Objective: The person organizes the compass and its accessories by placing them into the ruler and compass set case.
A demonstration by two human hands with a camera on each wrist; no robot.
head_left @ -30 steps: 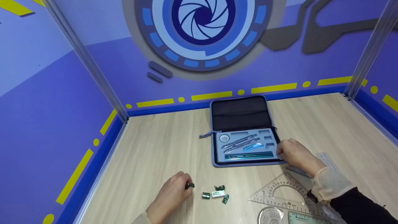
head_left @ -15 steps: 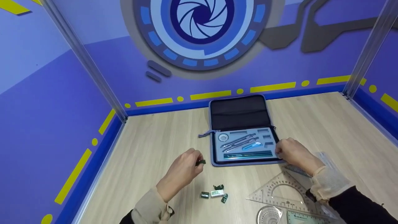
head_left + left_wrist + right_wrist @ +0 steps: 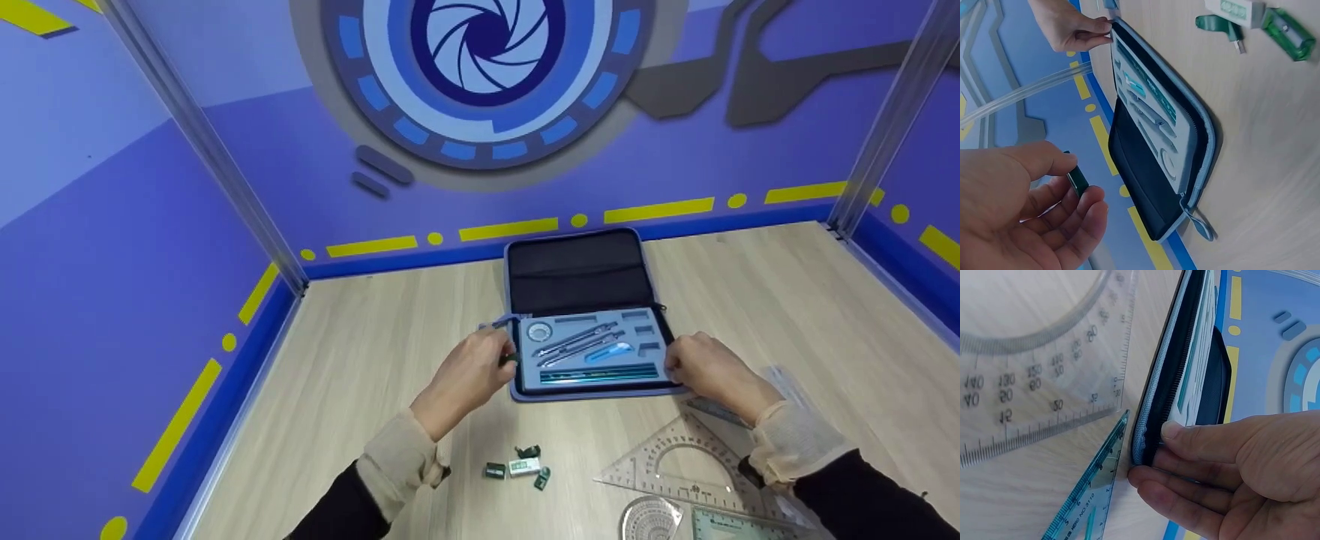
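My left hand (image 3: 470,367) pinches a small dark green rectangular piece (image 3: 1077,181) between thumb and fingers, beside the left edge of the open zip case (image 3: 525,396). At the case's near right corner, my right hand (image 3: 705,367) grips the zipped rim (image 3: 1148,422), thumb on the inner side. The case's grey insert (image 3: 532,352) holds a round white disc (image 3: 539,332), two metal compasses (image 3: 577,341), a light-blue cutter (image 3: 609,352) and dark green pencils (image 3: 598,373). Several recesses along its right and top sides have nothing in them.
Nearer than the case lie a white eraser (image 3: 524,467), a green sharpener (image 3: 495,470) and two small green pieces, one with a metal tip (image 3: 1219,25). At right are a clear set square (image 3: 645,465), a protractor (image 3: 651,521) and a greenish ruler-like sheet (image 3: 739,525). Walls bound the table.
The left hand has moved up and to the right with the green piece, from beside the eraser to the case's left edge. The right hand stays on the case's corner.
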